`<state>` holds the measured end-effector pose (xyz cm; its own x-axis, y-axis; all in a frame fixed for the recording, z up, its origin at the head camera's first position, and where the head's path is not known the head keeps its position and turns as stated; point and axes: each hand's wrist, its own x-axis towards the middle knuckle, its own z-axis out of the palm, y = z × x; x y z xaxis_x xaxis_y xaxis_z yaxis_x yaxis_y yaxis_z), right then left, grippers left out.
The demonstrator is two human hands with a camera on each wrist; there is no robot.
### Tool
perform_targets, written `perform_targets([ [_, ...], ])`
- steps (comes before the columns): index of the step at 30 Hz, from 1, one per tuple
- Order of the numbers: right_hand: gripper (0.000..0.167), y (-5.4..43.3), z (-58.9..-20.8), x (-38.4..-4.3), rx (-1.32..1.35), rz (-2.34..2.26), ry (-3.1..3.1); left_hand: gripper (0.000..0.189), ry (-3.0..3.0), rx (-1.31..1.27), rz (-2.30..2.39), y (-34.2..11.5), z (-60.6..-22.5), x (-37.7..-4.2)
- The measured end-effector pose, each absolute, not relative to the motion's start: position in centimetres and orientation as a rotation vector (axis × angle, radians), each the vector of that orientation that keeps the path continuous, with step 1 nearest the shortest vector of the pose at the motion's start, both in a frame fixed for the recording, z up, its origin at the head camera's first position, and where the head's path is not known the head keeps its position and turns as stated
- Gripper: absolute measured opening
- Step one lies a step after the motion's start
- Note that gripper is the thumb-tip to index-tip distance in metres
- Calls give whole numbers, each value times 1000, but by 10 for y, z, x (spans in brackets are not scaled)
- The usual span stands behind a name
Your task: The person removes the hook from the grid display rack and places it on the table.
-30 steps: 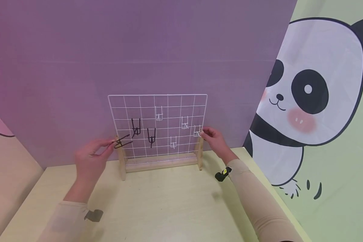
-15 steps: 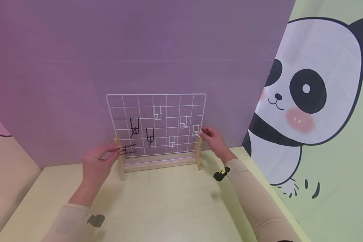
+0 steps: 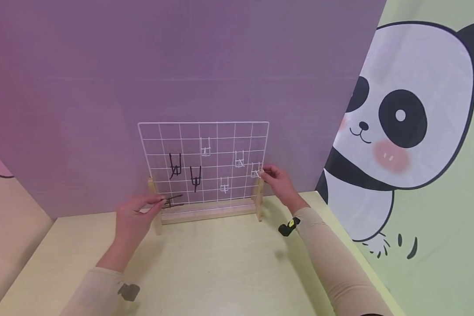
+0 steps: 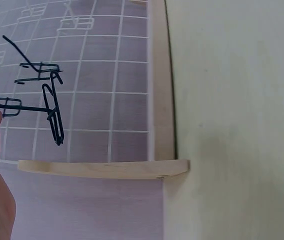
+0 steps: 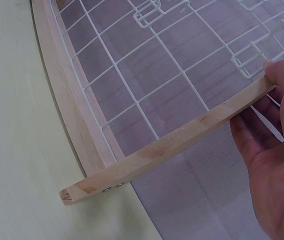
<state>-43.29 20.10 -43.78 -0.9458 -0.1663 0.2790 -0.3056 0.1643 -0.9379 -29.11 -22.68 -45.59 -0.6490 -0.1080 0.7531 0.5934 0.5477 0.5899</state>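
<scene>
A white wire grid rack (image 3: 203,122) stands in a wooden base (image 3: 209,214) on the table. My left hand (image 3: 136,217) pinches a black wire hook (image 4: 56,112) by its prong, in front of the grid's lower left part. Its two long wires point right toward the grid; whether they touch it, I cannot tell. At the other side, my right hand (image 3: 279,183) grips the top of the right wooden upright (image 5: 182,132), thumb in front and fingers behind. Beside that thumb hangs a white hook (image 5: 242,65).
Two black hooks (image 3: 196,176) hang on the grid's left half. Several white hooks (image 3: 206,149) hang across its middle and right. Behind the rack rises a purple panel (image 3: 221,66). The pale tabletop (image 3: 221,263) extends in front.
My left hand has moved right and down with the black hook, from beside the left upright to before the grid's lower left part. The right hand keeps its grip.
</scene>
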Motion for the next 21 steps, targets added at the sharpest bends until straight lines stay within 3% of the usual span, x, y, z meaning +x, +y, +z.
perform_targets([
  [13, 29, 202, -437, -433, 466, 1931, -2305, 28, -1978, -482, -1019, -233, -482, -301],
  [21, 31, 201, -438, -432, 458, 1931, -2317, 23, -2107, -375, -1020, -233, -494, -299],
])
